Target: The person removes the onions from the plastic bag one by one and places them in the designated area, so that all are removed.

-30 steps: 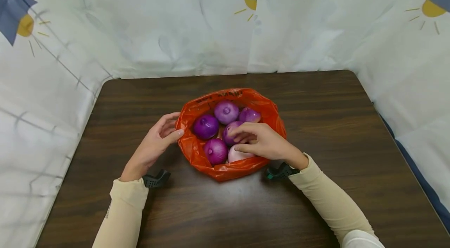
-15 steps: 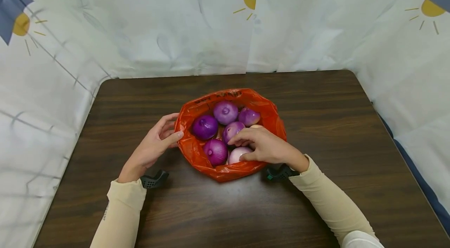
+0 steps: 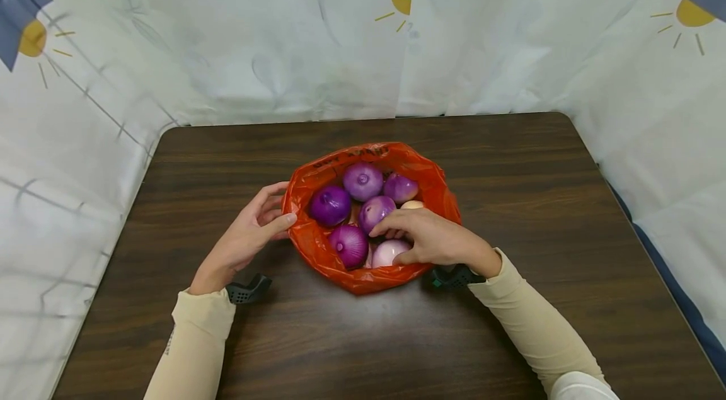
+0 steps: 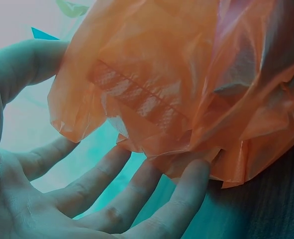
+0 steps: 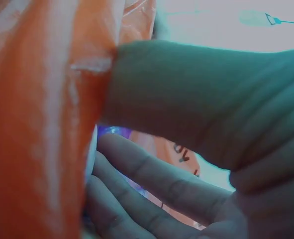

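Observation:
An orange-red plastic bag (image 3: pixel 363 283) stands wide-mouthed on the table, with several onions in it. My left hand (image 3: pixel 244 236) holds the bag's left rim, thumb at one side and fingers spread along the outside, as the left wrist view shows film (image 4: pixel 147 64) between them. My right hand (image 3: pixel 428 236) reaches over the near right rim, its curled fingers and thumb round a pale pink onion (image 3: pixel 388 253). Beside it lie a purple onion (image 3: pixel 377 214) and a striped purple onion (image 3: pixel 348 245). In the right wrist view the bag wall hides the right fingertips (image 5: pixel 107 144).
Further purple onions (image 3: pixel 331 205) sit at the bag's left and back. A small beige round thing (image 3: pixel 412 205) shows behind my right hand. The dark wooden table (image 3: pixel 510 160) runs back to a white patterned sheet (image 3: pixel 272 41).
My right hand has come down and slightly toward me from the middle purple onion onto the pale one, which has shifted a little right. The beige thing is uncovered. My left hand stays at the rim.

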`<state>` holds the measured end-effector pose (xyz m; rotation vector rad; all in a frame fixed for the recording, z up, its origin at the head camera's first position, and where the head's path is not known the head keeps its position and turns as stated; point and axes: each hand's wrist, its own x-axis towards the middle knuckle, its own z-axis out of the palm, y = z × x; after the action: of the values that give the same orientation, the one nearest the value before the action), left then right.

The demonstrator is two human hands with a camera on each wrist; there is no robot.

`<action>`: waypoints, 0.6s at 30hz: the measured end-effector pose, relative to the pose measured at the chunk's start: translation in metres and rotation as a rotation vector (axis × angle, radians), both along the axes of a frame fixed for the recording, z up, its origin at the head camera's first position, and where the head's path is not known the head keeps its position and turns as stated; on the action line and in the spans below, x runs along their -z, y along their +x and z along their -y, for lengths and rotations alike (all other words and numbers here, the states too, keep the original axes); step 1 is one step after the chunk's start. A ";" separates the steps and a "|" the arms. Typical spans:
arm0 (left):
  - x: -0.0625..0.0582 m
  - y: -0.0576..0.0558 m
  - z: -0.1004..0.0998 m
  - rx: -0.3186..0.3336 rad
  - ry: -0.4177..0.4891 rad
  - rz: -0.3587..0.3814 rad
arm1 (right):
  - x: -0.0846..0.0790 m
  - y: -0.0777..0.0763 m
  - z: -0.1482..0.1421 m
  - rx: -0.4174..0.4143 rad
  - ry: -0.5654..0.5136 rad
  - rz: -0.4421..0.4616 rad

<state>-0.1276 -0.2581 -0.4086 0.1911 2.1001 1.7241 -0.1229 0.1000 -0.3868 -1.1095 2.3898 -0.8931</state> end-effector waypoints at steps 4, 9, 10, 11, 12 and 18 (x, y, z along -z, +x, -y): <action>-0.001 0.001 0.000 0.002 -0.004 0.007 | 0.000 0.000 -0.001 -0.002 0.022 -0.004; -0.002 0.001 -0.001 0.001 -0.004 0.013 | 0.001 0.000 -0.001 -0.007 0.046 0.005; -0.002 0.001 -0.001 0.001 -0.004 0.015 | 0.001 0.000 -0.001 -0.009 0.051 0.008; -0.001 0.000 0.000 0.000 -0.006 0.016 | 0.001 0.000 0.000 -0.011 0.054 0.013; -0.001 0.000 0.000 0.001 -0.007 0.018 | 0.002 0.000 0.000 -0.014 0.057 0.017; -0.001 0.000 -0.001 0.008 -0.013 0.015 | 0.003 0.000 -0.001 -0.016 0.044 0.053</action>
<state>-0.1280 -0.2573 -0.4073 0.1820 2.0967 1.7025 -0.1227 0.1005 -0.3893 -1.0744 2.3432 -0.8497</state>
